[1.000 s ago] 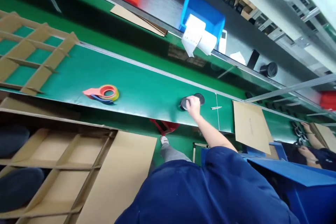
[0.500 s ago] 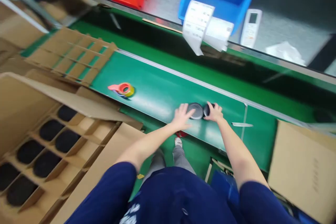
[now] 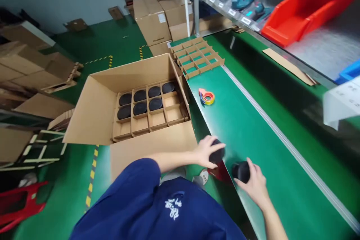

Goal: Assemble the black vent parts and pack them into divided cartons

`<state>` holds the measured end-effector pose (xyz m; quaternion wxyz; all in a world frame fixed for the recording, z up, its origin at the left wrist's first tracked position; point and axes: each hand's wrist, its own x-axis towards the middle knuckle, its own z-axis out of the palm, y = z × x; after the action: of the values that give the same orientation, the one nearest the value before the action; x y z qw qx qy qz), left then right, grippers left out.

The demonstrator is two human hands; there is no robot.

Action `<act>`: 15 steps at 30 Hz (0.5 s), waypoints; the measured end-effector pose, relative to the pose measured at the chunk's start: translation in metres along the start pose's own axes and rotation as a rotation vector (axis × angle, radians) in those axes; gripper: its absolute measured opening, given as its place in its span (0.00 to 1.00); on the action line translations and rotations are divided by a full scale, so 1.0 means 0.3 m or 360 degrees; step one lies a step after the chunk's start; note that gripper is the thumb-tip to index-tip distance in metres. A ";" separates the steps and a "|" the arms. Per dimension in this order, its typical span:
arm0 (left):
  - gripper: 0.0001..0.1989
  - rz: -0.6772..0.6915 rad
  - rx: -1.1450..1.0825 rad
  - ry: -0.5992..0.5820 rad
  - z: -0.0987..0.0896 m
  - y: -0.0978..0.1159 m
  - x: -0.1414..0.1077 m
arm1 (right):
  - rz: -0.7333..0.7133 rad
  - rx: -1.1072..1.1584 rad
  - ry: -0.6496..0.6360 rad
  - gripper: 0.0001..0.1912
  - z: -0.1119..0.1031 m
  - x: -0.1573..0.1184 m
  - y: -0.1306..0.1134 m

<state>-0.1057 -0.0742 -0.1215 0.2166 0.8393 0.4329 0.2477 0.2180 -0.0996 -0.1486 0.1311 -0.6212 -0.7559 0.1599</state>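
My left hand (image 3: 207, 151) is closed around a black round container (image 3: 217, 151) at the near edge of the green workbench (image 3: 239, 120). A second black round container (image 3: 241, 171) is gripped by my right hand (image 3: 255, 182), over the bench to the right. To the left stands an open cardboard box (image 3: 152, 138) with a cardboard divider grid inside. Several black round containers (image 3: 140, 108) fill the far cells and part of the middle row; the nearest cells show bare cardboard. What the containers are exactly, I cannot tell.
An orange tape dispenser (image 3: 206, 96) with yellow tape lies on the bench. Behind it rests a loose cardboard divider (image 3: 197, 56). A shelf with a red bin (image 3: 298, 15) overhangs the right side. Stacked cartons (image 3: 153, 22) stand behind the box.
The view has swung left towards the open box. My left hand, open beside a round container before, now grips one and has lifted it to the bench edge. My right hand still holds the other.
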 end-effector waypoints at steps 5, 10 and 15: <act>0.46 -0.0844 0.0337 0.0879 -0.403 -0.329 -0.494 | -0.0923 0.0154 -0.0338 0.56 0.099 0.295 -0.733; 0.49 -0.1692 0.0504 0.1416 -0.585 -0.517 -0.912 | -0.0967 -0.0078 -0.0148 0.57 0.337 0.736 -1.355; 0.48 -0.1786 0.0554 0.1595 -0.581 -0.552 -1.160 | -0.0510 -0.0489 -0.0206 0.57 0.539 1.091 -1.586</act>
<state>-0.4884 -0.2503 -0.1602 -0.0473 0.3038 0.8726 0.3795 -0.3365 0.1244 -0.1041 0.0099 -0.4942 -0.8673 0.0595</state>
